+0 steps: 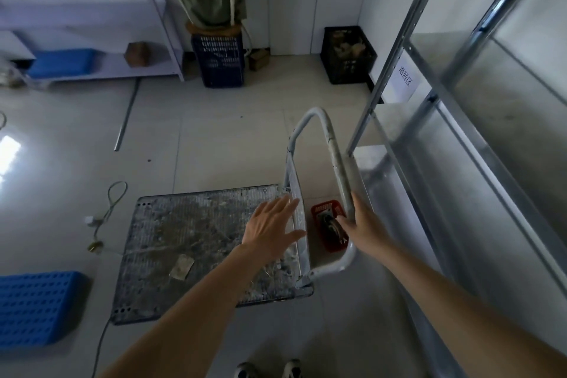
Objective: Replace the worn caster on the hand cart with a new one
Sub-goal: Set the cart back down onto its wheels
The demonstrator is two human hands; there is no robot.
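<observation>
Grey cart handle in right hand's grip, left hand flat, fingers spread.

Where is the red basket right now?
In the head view the red basket sits on the floor right of centre, inside the cart handle loop, just beside the right hand gripping that handle.

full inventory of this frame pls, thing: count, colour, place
hand cart: 1, grey, dirty deck, floor centre
cart handle: 1, white, right end of the cart
small basket: 1, red, floor under handle, dark part inside
crates: 2, blue and black, back wall
pallet: 1, blue, floor left
metal shelving: 1, grey, right
rod: 1, grey, floor
shoes: 2, pale, bottom edge
left hand: open, over deck
right hand: grips handle
</observation>
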